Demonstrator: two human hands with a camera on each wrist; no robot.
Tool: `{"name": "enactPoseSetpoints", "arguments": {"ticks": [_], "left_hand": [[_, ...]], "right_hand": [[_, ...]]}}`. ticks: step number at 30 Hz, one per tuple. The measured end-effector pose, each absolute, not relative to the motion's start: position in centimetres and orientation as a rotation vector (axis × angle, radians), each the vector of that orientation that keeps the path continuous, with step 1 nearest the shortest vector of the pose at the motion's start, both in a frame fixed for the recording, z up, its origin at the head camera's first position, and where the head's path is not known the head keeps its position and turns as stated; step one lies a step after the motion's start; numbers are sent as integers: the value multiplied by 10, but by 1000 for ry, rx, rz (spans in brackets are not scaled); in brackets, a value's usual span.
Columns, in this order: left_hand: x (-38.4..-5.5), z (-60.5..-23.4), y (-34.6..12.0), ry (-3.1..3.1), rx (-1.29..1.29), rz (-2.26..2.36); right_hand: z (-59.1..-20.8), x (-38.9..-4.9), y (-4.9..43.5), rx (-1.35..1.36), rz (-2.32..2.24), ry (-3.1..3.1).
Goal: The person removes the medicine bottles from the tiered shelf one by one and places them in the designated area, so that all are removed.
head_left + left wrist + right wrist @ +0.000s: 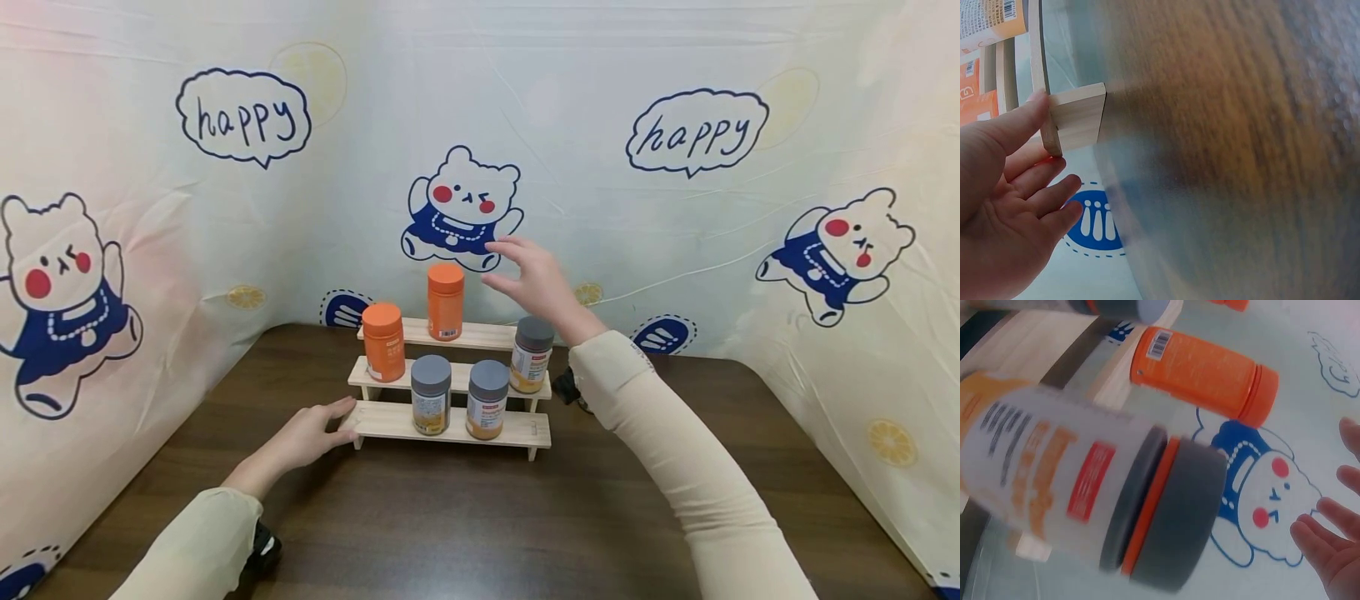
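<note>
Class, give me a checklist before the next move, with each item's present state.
1. Left hand on the pale wooden three-tier stand: ok, gripping the lowest tier's left end.
2. Two orange cylindrical jars upright: ok, on top and middle tiers.
3. Three grey-lidded cylindrical jars upright: ok, one middle, two lowest.
4. Lids tight: cannot tell, though all are on.
5. Right hand holding a jar: not ok, touching none.

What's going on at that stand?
The person's left hand pinches a three-tier wooden stand at its bottom left end; the right hand hovers empty above it. An orange bottle stands on the top tier, a second orange bottle and a grey-lidded bottle on the middle, two more grey-lidded bottles on the bottom.
</note>
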State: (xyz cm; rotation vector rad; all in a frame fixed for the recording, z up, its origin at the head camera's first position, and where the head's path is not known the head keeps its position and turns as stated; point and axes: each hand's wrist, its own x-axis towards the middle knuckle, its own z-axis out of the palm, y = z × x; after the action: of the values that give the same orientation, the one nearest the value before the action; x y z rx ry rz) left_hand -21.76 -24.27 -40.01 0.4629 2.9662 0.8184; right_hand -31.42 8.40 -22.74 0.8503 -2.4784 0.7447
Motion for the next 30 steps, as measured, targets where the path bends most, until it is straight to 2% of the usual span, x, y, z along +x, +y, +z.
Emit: {"name": "enactPoseSetpoints", "arguments": {"ticks": [12,30], "left_hand": [[-219,-401,-244,2966,468,831],[-218,-399,-244,2950,457,839]], "right_hand": [[-237,-322,50,898,750,-2584],[-244,-330,23,911,856,-2681]]}}
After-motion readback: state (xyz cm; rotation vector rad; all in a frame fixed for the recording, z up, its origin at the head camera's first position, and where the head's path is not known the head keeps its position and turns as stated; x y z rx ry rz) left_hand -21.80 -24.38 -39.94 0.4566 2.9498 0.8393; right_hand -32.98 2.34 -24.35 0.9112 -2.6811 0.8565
